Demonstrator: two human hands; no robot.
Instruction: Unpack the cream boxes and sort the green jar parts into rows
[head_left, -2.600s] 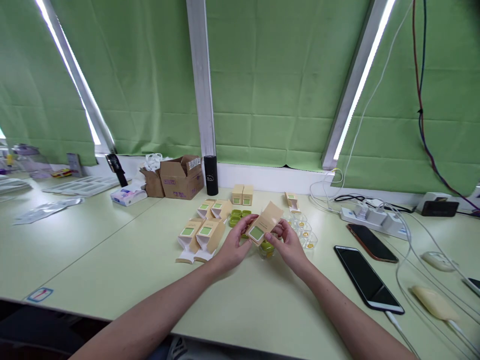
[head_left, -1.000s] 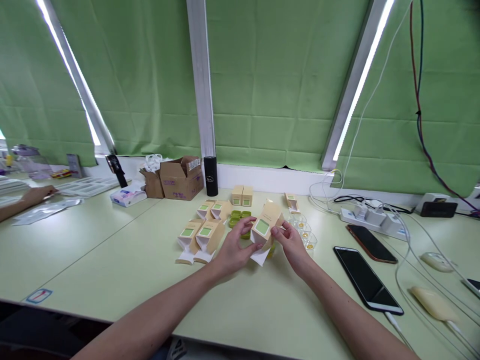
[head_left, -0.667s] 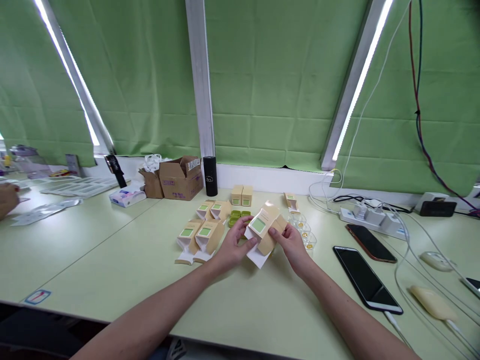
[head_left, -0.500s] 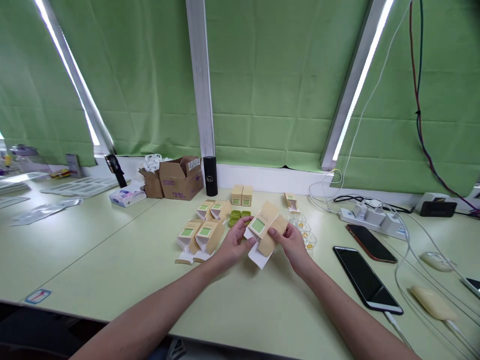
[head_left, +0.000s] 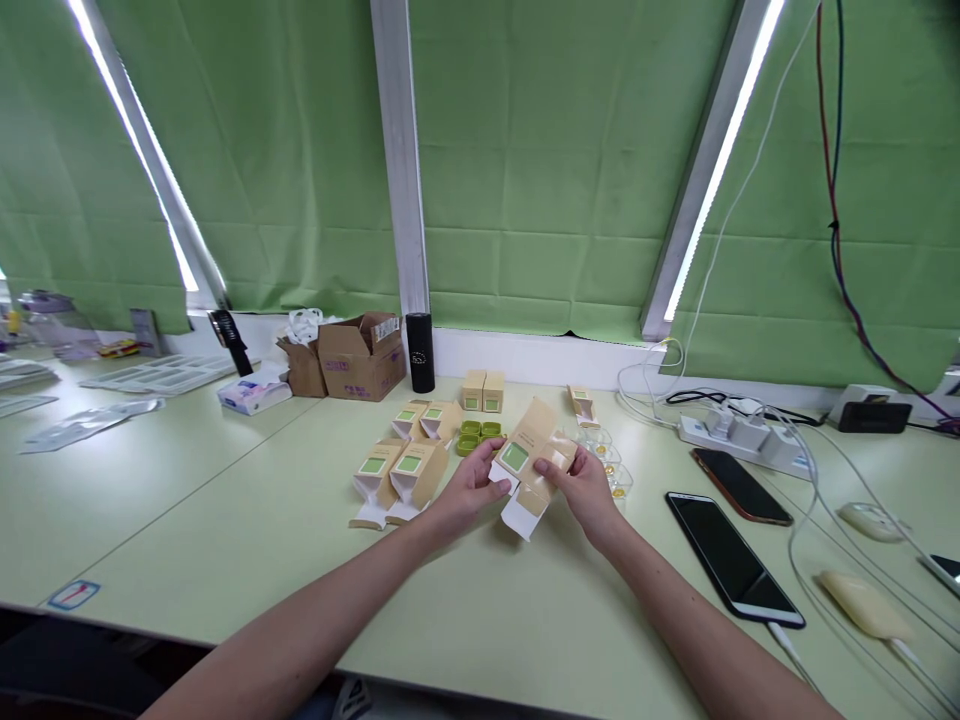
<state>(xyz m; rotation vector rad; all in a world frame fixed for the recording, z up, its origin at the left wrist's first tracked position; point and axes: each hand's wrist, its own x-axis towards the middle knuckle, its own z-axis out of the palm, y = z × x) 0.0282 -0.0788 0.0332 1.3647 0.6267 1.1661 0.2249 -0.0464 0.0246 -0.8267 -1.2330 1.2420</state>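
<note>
Between my two hands is a small tan cardboard box point(head_left: 534, 436) with a green square on its face and white inner flaps folded out at the lower end. My left hand point(head_left: 474, 482) grips its left edge, thumb near the white flap. My right hand point(head_left: 581, 488) pinches the right side, thumb pressed on the front. To the left stand several similar open tan boxes point(head_left: 417, 470) with flaps out. Green square containers point(head_left: 471, 432) sit just behind my left hand. Clear containers with yellowish centres point(head_left: 619, 478) are partly hidden behind my right hand.
Two closed tan boxes point(head_left: 483, 391) stand at the back, and another tan box point(head_left: 580, 405) lies to their right. A black cylinder point(head_left: 420, 352) and a brown carton point(head_left: 361, 358) are by the wall. Phones point(head_left: 733, 560), a power strip point(head_left: 742, 445) and cables lie on the right.
The held box has tilted slightly in my hands, its surface now catching more light and its white lower flap turned a little. Both hands stay in nearly the same place.
</note>
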